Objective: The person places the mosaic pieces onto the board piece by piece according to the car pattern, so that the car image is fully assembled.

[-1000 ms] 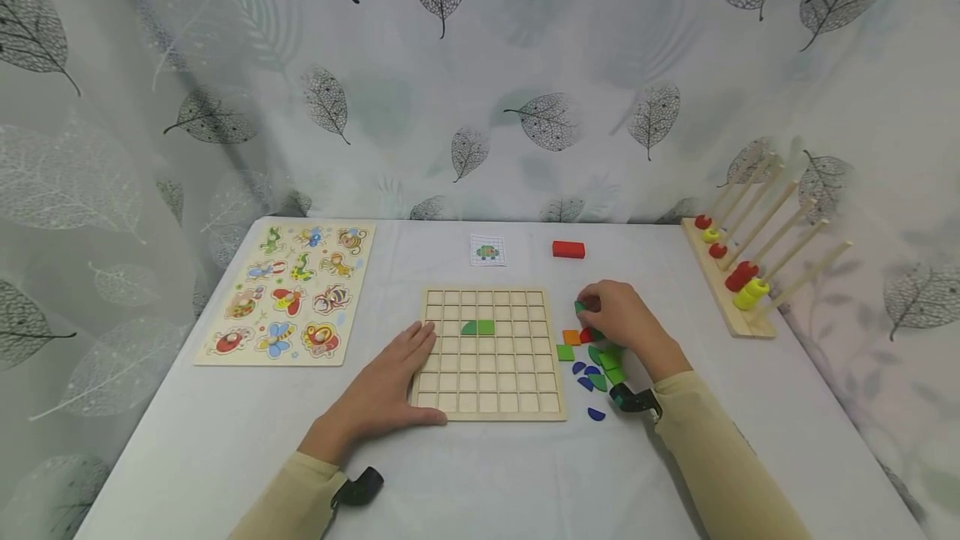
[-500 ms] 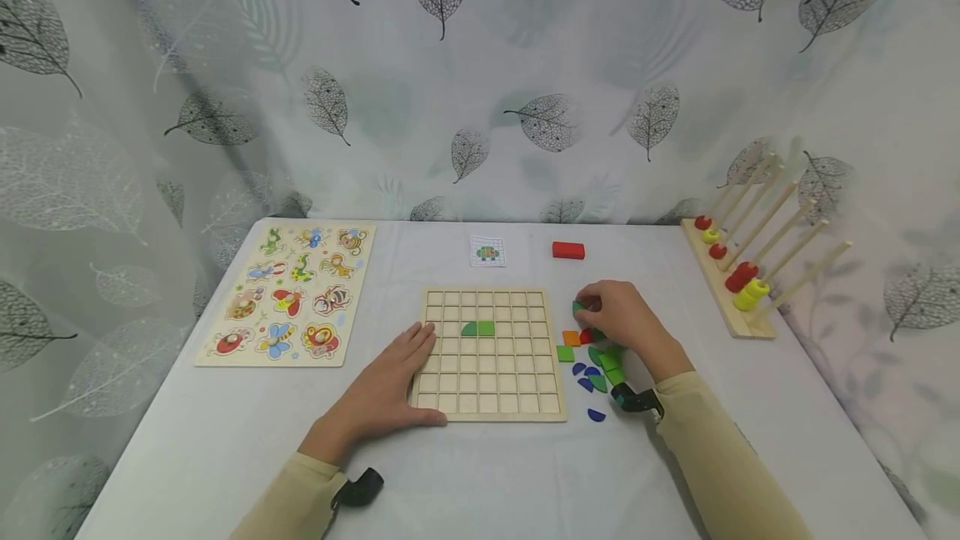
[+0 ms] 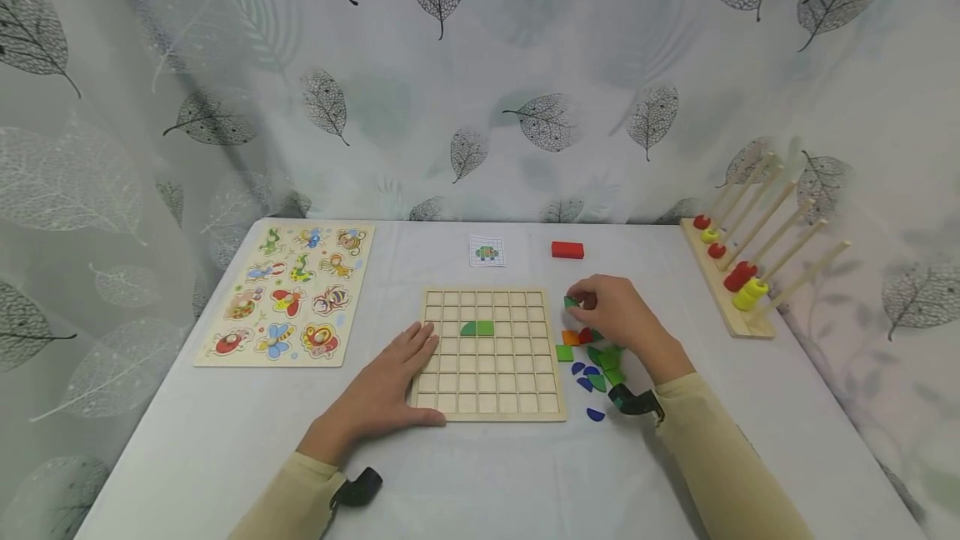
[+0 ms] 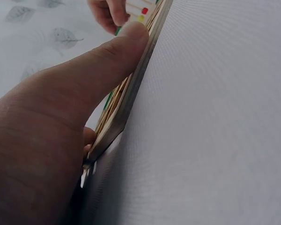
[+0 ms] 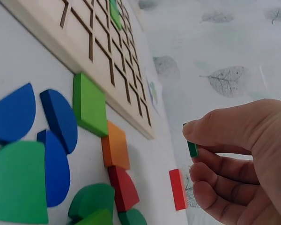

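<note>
On the white-covered counter [image 3: 487, 473], backed by a leaf-printed curtain [image 3: 420, 82], a picture puzzle [image 3: 285, 284] is laid at ten o'clock from the grid board [image 3: 487, 363]. The board's left edge is touched by the left hand [image 3: 386, 386], thumb spread from straight fingers. At two o'clock, a green piece [image 5: 193, 149] is pinched in the right hand [image 3: 618, 312]. Towards three, a peg rack [image 3: 717, 286] is stood.

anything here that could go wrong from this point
The right hand pinches a small green piece at its edge, so it might slip and drop among the loose pieces.

The black wrist device sits low beside the green squares and could nudge them.

The left hand rests against the grid board; a push might slide it into the lone green square close by its right edge.
</note>
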The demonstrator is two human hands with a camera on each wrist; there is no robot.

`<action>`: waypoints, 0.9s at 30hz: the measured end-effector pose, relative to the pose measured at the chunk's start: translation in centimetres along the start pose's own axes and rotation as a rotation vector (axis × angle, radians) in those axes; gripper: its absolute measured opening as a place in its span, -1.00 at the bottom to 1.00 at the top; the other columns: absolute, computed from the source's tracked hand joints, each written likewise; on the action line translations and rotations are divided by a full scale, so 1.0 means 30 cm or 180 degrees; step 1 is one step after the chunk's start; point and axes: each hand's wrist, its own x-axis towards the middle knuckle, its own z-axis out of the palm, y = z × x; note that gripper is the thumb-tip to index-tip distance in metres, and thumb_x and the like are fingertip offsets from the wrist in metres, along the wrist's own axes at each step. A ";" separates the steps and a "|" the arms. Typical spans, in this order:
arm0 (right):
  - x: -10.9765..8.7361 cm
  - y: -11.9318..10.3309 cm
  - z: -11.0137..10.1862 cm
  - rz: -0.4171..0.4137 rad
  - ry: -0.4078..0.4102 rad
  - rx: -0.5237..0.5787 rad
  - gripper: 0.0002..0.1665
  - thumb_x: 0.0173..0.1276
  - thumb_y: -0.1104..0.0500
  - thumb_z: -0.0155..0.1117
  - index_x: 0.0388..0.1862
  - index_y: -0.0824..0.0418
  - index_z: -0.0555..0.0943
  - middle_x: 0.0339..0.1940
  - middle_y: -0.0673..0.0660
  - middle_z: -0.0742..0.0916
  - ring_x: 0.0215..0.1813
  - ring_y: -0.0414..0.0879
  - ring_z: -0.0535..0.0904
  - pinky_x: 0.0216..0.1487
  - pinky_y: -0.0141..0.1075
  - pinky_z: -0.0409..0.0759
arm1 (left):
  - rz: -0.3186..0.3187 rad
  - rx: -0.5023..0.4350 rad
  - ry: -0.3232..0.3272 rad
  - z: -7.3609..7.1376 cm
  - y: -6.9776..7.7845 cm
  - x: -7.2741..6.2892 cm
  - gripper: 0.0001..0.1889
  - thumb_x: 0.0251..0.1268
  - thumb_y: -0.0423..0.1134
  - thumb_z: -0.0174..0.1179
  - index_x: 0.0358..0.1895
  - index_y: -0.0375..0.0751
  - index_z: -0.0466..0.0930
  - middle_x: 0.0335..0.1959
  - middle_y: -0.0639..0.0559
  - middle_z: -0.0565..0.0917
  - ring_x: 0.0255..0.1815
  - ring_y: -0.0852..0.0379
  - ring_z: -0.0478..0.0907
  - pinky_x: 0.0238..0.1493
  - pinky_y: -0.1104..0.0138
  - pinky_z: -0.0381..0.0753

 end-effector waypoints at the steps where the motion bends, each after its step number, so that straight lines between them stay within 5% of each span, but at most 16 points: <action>1: -0.002 -0.008 -0.001 -0.0017 0.0012 0.0012 -0.64 0.44 0.17 0.56 0.16 0.24 0.81 -0.10 0.10 0.80 -0.09 0.02 0.66 -0.01 -0.07 0.77 | 0.0019 0.0004 0.0003 -0.001 0.000 -0.001 0.28 0.18 0.56 0.37 0.76 -0.22 0.12 0.81 -0.03 0.02 0.80 -0.06 -0.14 0.68 -0.08 0.14; 7: -0.007 -0.046 0.002 -0.0129 0.0038 0.0034 -0.66 0.43 0.16 0.55 0.12 0.23 0.82 -0.13 0.09 0.79 -0.12 0.02 0.64 -0.04 -0.10 0.75 | 0.0189 0.0098 0.0107 -0.002 -0.003 -0.005 0.07 0.39 0.37 0.33 0.73 -0.27 0.19 0.79 -0.11 0.07 0.79 -0.14 -0.07 0.67 -0.10 0.15; 27: 0.006 -0.128 0.027 -0.0438 0.0054 -0.0032 -0.72 0.44 0.16 0.54 0.07 0.23 0.83 -0.21 0.02 0.76 -0.18 -0.05 0.60 -0.12 -0.17 0.66 | 0.0332 0.0226 0.0171 -0.002 -0.003 -0.005 -0.16 0.58 0.09 0.23 0.71 -0.33 0.21 0.76 -0.20 0.13 0.77 -0.21 -0.03 0.69 -0.07 0.12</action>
